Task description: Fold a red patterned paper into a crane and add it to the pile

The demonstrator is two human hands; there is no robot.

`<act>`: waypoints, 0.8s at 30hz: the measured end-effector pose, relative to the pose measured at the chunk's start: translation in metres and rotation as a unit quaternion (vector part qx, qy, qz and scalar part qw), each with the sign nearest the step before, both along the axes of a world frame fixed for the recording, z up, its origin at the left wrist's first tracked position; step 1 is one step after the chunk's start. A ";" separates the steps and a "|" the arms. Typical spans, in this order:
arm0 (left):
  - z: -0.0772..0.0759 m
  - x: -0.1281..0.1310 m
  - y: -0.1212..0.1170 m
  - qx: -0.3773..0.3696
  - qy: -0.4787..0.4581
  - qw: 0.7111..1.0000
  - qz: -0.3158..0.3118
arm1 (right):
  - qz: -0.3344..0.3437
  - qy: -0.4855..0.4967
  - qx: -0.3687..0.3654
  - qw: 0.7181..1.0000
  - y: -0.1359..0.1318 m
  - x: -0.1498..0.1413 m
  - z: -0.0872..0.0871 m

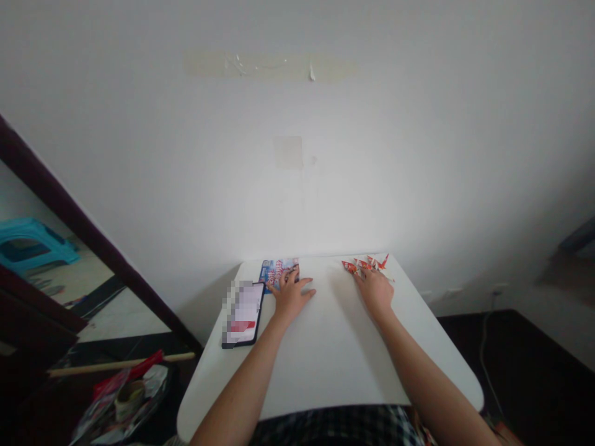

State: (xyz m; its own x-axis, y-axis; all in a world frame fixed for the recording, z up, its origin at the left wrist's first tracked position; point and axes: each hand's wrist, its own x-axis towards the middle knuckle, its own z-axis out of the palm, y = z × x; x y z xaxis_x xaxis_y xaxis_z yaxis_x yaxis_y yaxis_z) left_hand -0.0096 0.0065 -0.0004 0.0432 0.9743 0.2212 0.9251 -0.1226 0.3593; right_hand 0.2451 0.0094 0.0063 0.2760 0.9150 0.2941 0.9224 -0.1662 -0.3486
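My left hand (290, 296) rests with fingers spread at the near right corner of a blue and red printed booklet or packet (276, 272). Several small red-and-white folded paper cranes (380, 262) stand in a row near the table's far right edge. Reaching in among them is my right hand (375, 292), its fingers closed down at one crane and partly covering it. A phone (246, 314) with a lit screen lies left of my left hand, next to the booklet.
The white table (325, 365) stands against a pale wall (325, 204) with tape marks on it. On the floor at left are a bag of rubbish (127, 396) and a wooden stick (179, 357). A blue plastic stool (35, 241) shows in a mirror; a cable (486, 334) hangs at right.
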 end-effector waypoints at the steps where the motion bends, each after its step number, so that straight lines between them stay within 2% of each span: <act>1: -0.001 0.000 0.000 0.002 0.002 1.000 0.004 | -0.001 -0.004 0.008 1.000 0.001 0.001 -0.001; 5: -0.004 -0.002 0.002 0.005 0.012 1.000 0.022 | -0.005 -0.005 0.020 1.000 0.001 0.001 -0.003; 10: -0.004 -0.003 0.003 0.015 0.035 0.999 0.027 | -0.002 0.015 -0.016 1.000 -0.003 0.000 0.003; 13: -0.004 -0.003 0.003 0.020 0.048 0.998 0.028 | -0.007 0.022 -0.013 1.000 -0.004 0.000 0.003; 19: -0.005 -0.002 0.002 0.020 0.056 0.998 0.029 | 0.004 0.023 0.090 0.996 -0.006 -0.001 0.000; 24: -0.005 -0.002 0.002 0.019 0.053 0.998 0.016 | 0.032 0.019 0.142 0.989 -0.007 -0.005 0.000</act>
